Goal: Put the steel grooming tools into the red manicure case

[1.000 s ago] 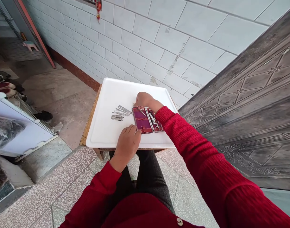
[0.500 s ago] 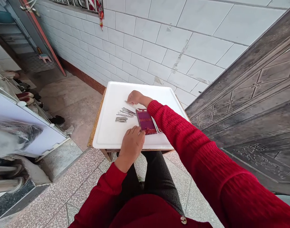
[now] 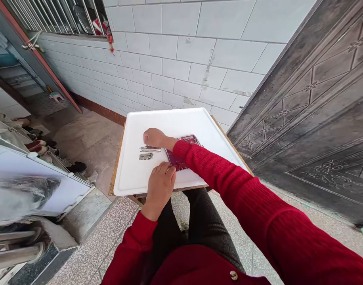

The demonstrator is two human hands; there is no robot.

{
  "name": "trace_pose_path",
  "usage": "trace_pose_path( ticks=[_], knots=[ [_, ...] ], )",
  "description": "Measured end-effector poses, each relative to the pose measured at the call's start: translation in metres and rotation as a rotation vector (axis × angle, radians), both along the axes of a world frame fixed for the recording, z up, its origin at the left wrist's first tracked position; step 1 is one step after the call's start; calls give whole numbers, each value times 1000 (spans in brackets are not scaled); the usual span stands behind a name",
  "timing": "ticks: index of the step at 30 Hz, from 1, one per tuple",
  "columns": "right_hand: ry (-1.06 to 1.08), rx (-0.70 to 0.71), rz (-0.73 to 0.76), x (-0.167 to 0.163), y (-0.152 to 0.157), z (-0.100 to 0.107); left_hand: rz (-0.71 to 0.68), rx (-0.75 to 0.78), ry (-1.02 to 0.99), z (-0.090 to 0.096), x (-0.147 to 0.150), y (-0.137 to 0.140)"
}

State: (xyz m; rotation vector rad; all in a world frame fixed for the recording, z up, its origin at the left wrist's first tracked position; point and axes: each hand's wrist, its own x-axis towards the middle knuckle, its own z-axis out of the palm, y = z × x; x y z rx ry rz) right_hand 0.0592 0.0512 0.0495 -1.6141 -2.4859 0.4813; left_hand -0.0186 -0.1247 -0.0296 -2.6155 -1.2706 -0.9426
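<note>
An open manicure case [image 3: 177, 162] with a purple lining and dark red metal-edged halves lies on a white board [image 3: 130, 178]. My left hand [image 3: 160, 186] is closed at its near left corner, thumb against the edge. My right hand [image 3: 154, 137] is curled beyond several slim metal manicure tools [image 3: 150, 149] laid in a row. Its fingertips are hidden, so I cannot make out what they hold. Nail clippers [image 3: 146, 156] lie on the near side of that row. My right sleeve [image 3: 196, 154] covers part of the case.
The board rests on a small wooden table [image 3: 117, 162]. A tiled wall [image 3: 157, 59] stands behind it, and a dark embossed metal door [image 3: 318, 130] is at the right. To the left are shoes on a rack [image 3: 39, 146] and a white panel [image 3: 27, 182].
My right hand has moved left and nearer the tools, and its sleeve covers more of the case. My left hand stays at the case corner. The whole view has shifted.
</note>
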Motion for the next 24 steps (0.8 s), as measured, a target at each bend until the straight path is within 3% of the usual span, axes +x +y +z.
trace_pose_path(
  ticks=[4,9,14,19,24],
  knots=[
    [-69,28,-130,18,-5,8,-7,-16,-3,4,-2,0],
    [-103,-11,-70,21,-25,10,-9,38,-9,4,-5,2],
    [129,12,-17,34,-32,16,-12,52,2,6,-7,7],
    [390,182,-224,113,-31,19,-27,-24,25,14,-11,5],
    [524,201,-475,194,-29,-6,-19,75,5,42,-11,31]
  ],
)
